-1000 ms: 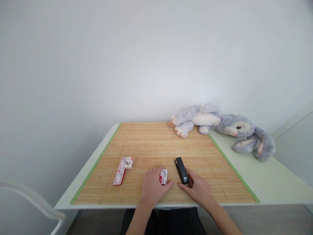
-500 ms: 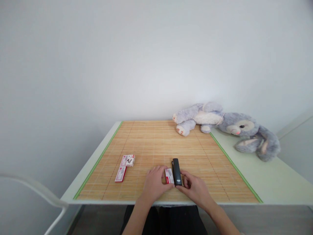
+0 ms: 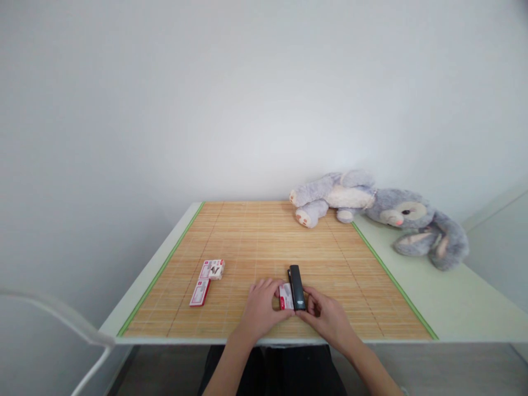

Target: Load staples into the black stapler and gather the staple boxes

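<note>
**Inspector:** What do we record as changed at the front of the worktop (image 3: 433, 300)?

**Assistant:** A second ago the stapler (image 3: 296, 279) lay slanted, apart from the small box (image 3: 285, 296). We now find it turned straight and drawn leftward, its long side touching the box's right side. Over the last half second we note almost no shift, so we judge the two brought together and held there.

**Inspector:** The hands?

**Assistant:** The left hand (image 3: 258, 308) has its fingers bent down onto the small box, closed on it. The right hand (image 3: 330, 316) has its fingers curled against the stapler's near end and right flank. We read that as clamped, though we cannot tell how firmly.

**Inspector:** Location?

**Assistant:** Both things sit on the bamboo mat (image 3: 256, 231), near its front edge, between the two hands.

**Inspector:** Count.

**Assistant:** We count one stapler. We count three boxes. One is the small box in hand. The far-left box (image 3: 213, 269) and the near-left box (image 3: 200, 292) lie just beside each other, well apart from the hands. We also count one plush rabbit (image 3: 383, 212) at the far right, its feet on the mat. There is one mat, and there are two hands.
</note>
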`<state>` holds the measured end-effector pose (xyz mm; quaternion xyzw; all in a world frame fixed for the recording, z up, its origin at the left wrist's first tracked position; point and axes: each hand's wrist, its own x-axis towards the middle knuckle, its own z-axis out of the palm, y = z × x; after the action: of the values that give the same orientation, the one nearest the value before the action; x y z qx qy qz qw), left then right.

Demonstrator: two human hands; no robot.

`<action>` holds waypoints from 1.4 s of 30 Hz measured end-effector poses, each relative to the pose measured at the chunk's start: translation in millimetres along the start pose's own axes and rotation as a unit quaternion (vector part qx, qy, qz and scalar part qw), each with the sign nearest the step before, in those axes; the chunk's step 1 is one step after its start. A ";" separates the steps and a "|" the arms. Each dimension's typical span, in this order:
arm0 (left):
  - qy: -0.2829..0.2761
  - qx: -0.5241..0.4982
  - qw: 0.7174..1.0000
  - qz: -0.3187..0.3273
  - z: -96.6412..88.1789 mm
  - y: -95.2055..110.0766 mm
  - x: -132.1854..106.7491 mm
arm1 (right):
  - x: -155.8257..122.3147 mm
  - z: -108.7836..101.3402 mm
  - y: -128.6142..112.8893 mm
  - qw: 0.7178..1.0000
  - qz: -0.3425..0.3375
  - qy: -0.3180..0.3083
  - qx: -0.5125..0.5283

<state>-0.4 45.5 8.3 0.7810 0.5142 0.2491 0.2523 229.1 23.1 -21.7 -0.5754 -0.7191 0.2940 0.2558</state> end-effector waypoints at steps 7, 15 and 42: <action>0.011 -0.063 0.998 -0.007 -13.3 -15.3 -8.9 | -0.7 -0.1 2.1 0.999 0.008 -0.006 0.032; 0.247 0.123 0.947 -0.168 -95.5 -110.5 -35.1 | -2.5 -0.8 0.3 0.998 0.016 0.000 0.055; 0.244 -0.122 0.951 -0.142 33.6 12.6 -22.2 | -3.7 -0.1 -6.0 0.999 -0.016 0.027 -0.011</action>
<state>22.3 15.8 -11.5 0.5784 0.6313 0.4546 0.2453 225.9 18.5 -17.4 -0.5742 -0.7241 0.2664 0.2739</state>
